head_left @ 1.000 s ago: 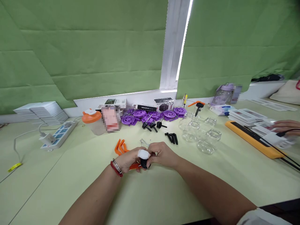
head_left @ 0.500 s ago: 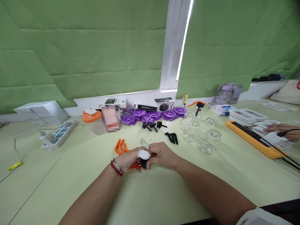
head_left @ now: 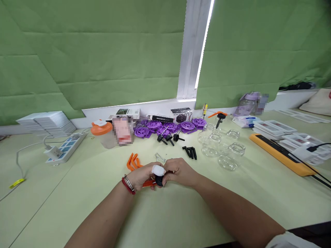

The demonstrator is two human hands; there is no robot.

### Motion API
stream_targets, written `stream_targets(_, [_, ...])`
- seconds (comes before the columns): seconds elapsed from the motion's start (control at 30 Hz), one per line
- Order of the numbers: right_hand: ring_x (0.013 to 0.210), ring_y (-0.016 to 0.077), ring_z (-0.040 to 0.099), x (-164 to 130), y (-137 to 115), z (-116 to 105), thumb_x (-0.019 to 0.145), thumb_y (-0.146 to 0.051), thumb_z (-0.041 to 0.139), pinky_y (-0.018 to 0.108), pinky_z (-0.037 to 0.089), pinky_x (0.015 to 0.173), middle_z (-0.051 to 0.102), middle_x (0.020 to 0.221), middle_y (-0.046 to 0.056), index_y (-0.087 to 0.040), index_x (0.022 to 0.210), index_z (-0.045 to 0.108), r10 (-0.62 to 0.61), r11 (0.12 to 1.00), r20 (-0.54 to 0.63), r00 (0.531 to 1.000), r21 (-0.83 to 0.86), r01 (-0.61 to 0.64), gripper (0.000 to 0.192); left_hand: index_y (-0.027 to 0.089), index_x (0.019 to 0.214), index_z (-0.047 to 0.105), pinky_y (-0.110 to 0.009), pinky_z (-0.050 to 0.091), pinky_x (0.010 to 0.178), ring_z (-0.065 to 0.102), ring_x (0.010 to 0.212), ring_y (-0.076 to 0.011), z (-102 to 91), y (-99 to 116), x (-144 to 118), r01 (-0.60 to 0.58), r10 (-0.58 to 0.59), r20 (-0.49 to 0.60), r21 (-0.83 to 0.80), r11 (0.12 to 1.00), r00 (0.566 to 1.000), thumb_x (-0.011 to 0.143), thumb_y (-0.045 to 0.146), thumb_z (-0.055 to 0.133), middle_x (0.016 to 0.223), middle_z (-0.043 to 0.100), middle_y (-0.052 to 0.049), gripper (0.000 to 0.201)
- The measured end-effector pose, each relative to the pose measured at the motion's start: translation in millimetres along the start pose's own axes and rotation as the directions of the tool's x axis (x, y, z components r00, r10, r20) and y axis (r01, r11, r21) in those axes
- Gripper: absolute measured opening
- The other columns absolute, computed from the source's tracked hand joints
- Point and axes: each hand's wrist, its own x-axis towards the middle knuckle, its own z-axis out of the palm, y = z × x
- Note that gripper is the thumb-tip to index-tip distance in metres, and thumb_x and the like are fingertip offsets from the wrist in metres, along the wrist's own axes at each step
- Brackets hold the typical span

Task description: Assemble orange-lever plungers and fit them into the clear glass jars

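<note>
My left hand (head_left: 148,176), with a white wrap on its thumb, is closed around a black round part (head_left: 159,180) with an orange crank-like handle (head_left: 149,183). The fingers of my right hand (head_left: 178,171) are bent and pinch the right side of the same black part. Much of the piece is hidden by both hands. Bent orange handles (head_left: 133,161) lie just beyond my left hand, and thin metal rods (head_left: 159,157) lie ahead of the fingers. Farther off are black round pieces with stems (head_left: 169,139) and short black elbow-shaped pieces (head_left: 190,152).
Purple spoked discs (head_left: 162,126) are piled by the wall before small boxes (head_left: 181,115). Clear glass jars (head_left: 229,156) stand to the right, near an assembled black piece with an orange handle (head_left: 219,117). A yellow-orange power strip (head_left: 280,155) lies at right; a white one (head_left: 67,148) at left.
Both hands stay on the black part and have barely shifted. Another person's hand at the right edge has gone out of view.
</note>
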Motion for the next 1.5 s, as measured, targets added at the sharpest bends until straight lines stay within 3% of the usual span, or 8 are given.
stream_targets(0.37, [0.075, 0.0135, 0.062, -6.3, 1.2, -5.5, 0.081, -0.024, 0.062, 0.024, 0.047, 0.071, 0.067, 0.080, 0.004, -0.020, 0.087, 0.072, -0.008, 0.999, 0.015, 1.000, 0.052, 0.007, 0.013, 0.018, 0.082, 0.055, -0.029, 0.039, 0.054, 0.056, 0.069, -0.0216, 0.3, 2.3, 0.7, 0.009, -0.009, -0.009, 0.032, 0.999, 1.000, 0.066, 0.037, 0.058, 0.076, 0.060, -0.005, 0.025])
stream_targets(1.07, [0.063, 0.0117, 0.055, -4.8, 1.3, -2.4, 0.066, -0.033, 0.076, 0.022, 0.044, 0.060, 0.061, 0.070, 0.000, -0.018, 0.079, 0.070, 0.107, 0.989, -0.037, 0.994, 0.109, -0.103, 0.020, 0.018, 0.088, 0.057, -0.028, 0.041, 0.054, 0.058, 0.070, -0.0214, 1.7, 4.6, 0.0, 0.023, -0.023, -0.012, 0.029, 0.999, 1.000, 0.065, 0.039, 0.060, 0.078, 0.062, -0.006, 0.031])
stream_targets(1.23, [0.064, 0.0111, 0.053, -6.2, -1.1, -5.1, 0.069, -0.025, 0.072, 0.022, 0.043, 0.060, 0.061, 0.072, 0.001, -0.017, 0.075, 0.068, 0.097, 0.994, -0.012, 0.995, 0.056, -0.096, 0.011, 0.018, 0.089, 0.058, -0.028, 0.040, 0.054, 0.059, 0.072, -0.0226, 1.0, 3.7, 0.4, 0.021, -0.020, -0.010, 0.033, 0.999, 1.000, 0.065, 0.038, 0.059, 0.078, 0.062, -0.006, 0.031])
stream_targets(1.4, [0.062, 0.0098, 0.050, -6.0, -3.9, -4.9, 0.066, -0.020, 0.073, 0.021, 0.041, 0.057, 0.057, 0.071, -0.001, -0.017, 0.077, 0.063, 0.162, 0.985, 0.004, 0.987, 0.066, -0.162, 0.015, 0.018, 0.091, 0.059, -0.028, 0.040, 0.053, 0.058, 0.070, -0.0218, 0.6, 2.9, 0.1, 0.011, -0.011, -0.014, 0.018, 1.000, 1.000, 0.066, 0.039, 0.060, 0.080, 0.063, -0.007, 0.034])
stream_targets(1.5, [0.064, 0.0097, 0.049, -5.8, -4.3, -3.2, 0.066, -0.015, 0.070, 0.021, 0.040, 0.059, 0.056, 0.070, -0.002, -0.016, 0.066, 0.057, 0.162, 0.986, 0.002, 0.987, 0.038, -0.162, 0.013, 0.018, 0.090, 0.059, -0.027, 0.040, 0.052, 0.058, 0.068, -0.0208, 0.4, 2.9, 0.4, 0.010, -0.010, -0.004, 0.019, 1.000, 1.000, 0.065, 0.039, 0.060, 0.078, 0.063, -0.006, 0.033])
